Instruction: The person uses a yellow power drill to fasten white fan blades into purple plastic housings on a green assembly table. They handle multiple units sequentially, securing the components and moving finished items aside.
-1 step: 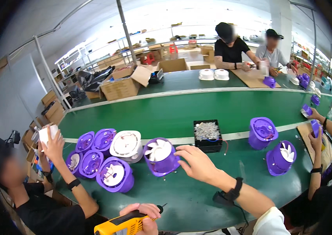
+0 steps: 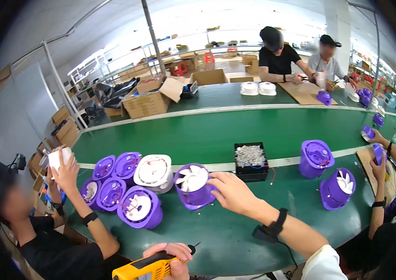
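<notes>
Fingers (image 2: 216, 183) of the right hand (image 2: 233, 192) clamp a purple fan (image 2: 193, 185) left of the screw box (image 2: 250, 161); left hand (image 2: 172, 256) grips a yellow driver (image 2: 146, 268). Tipping seems likely if pushed.

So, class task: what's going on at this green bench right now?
The camera wearer's right hand grips a purple fan housing with white blades on the green table, while the left hand holds a yellow electric screwdriver near the table's edge. More purple housings sit to the left, and a black tray of screws lies just behind. Other people work around the table.
</notes>
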The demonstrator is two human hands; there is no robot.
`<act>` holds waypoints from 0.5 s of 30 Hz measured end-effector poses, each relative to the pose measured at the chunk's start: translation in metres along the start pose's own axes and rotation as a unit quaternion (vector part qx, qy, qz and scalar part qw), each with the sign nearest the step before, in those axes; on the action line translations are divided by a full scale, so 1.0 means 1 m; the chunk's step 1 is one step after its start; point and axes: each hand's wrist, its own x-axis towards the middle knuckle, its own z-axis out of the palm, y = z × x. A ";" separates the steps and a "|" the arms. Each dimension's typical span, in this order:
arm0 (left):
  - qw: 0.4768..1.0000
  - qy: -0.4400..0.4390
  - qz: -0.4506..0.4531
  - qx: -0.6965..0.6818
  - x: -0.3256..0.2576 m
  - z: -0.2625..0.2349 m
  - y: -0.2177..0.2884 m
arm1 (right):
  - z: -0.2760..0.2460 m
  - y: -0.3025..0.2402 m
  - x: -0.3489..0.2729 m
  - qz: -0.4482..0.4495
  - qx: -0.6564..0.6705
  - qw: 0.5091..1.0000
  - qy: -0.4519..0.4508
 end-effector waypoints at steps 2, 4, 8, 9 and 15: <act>0.999 0.013 -0.022 0.020 0.000 -0.009 0.006 | 0.023 0.007 0.017 -0.071 -0.055 0.995 -0.035; 0.999 -0.002 -0.027 0.019 -0.001 -0.016 0.009 | 0.035 0.013 0.026 -0.089 -0.096 0.988 -0.085; 0.998 -0.008 -0.028 0.050 -0.002 -0.023 0.013 | 0.032 0.014 0.035 -0.104 -0.122 0.979 -0.124; 0.998 -0.007 -0.028 0.058 0.000 -0.023 0.012 | 0.027 0.013 0.034 -0.099 -0.120 0.980 -0.126; 0.993 -0.025 -0.009 0.112 0.005 -0.031 0.008 | -0.042 -0.027 -0.009 -0.032 -0.074 0.987 -0.138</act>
